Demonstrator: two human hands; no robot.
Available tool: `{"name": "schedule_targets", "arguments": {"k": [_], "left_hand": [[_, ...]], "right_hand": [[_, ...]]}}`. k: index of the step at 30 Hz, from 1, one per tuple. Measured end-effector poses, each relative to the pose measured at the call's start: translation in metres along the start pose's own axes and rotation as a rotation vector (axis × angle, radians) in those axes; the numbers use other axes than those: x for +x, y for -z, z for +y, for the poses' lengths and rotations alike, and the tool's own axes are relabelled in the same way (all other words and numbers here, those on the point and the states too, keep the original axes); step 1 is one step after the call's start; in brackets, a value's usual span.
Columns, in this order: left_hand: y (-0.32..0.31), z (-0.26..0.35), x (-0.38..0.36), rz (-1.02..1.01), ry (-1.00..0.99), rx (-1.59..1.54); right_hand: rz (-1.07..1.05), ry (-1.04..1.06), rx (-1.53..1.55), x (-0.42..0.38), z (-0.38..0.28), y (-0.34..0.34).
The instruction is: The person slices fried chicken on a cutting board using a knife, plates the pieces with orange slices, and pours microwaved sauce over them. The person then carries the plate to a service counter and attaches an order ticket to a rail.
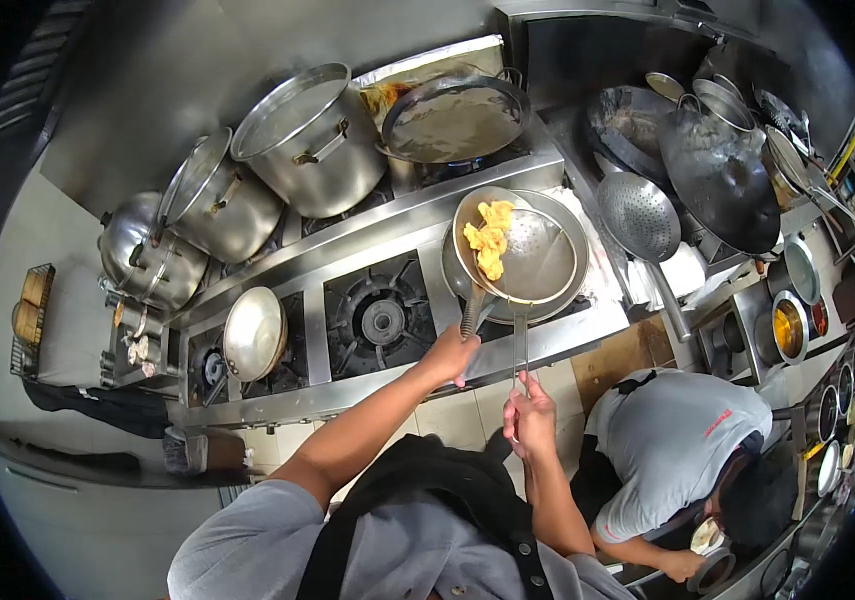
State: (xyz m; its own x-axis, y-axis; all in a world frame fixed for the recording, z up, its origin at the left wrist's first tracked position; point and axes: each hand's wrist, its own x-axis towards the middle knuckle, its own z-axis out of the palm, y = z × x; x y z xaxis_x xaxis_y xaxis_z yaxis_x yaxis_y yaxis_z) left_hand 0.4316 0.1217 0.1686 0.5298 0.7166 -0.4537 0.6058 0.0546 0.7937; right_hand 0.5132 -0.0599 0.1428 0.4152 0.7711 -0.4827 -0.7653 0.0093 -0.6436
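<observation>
My left hand (451, 357) is closed round the coiled grip of a skimmer (465, 262). Several golden fried pieces (489, 240) lie in the skimmer's bowl, at the left side of a round strainer. With its fingers closed, my right hand (531, 415) holds the long handle of that strainer (553, 262). Both tools are over a wide metal pan (585, 222) on the stove, and the skimmer overlaps the strainer's rim. Whether the two bowls touch cannot be made out.
Large steel pots (318, 160) and a wide pan (458, 120) line the back of the stove. A small pan (256, 335) sits front left. A perforated ladle (639, 218) and woks (718, 180) are at right. Another person (683, 430) bends over at lower right.
</observation>
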Motion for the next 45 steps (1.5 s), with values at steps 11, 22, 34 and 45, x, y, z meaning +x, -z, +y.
{"name": "schedule_targets", "arguments": {"k": [11, 22, 34, 45], "left_hand": [[0.002, -0.063, 0.036, -0.328, 0.340, -0.560], [0.003, -0.009, -0.014, -0.232, 0.389, -0.004], [0.077, -0.016, -0.044, -0.173, 0.257, -0.070], [0.107, -0.090, -0.071, -0.085, 0.315, -0.144]], "right_hand": [[-0.014, -0.130, -0.040, 0.024, 0.003, 0.028], [0.441, -0.191, 0.052, 0.215, 0.196, 0.159], [0.357, -0.260, 0.442, 0.236, 0.219, 0.166], [-0.002, -0.547, 0.106, 0.194, 0.192, 0.191]]}}
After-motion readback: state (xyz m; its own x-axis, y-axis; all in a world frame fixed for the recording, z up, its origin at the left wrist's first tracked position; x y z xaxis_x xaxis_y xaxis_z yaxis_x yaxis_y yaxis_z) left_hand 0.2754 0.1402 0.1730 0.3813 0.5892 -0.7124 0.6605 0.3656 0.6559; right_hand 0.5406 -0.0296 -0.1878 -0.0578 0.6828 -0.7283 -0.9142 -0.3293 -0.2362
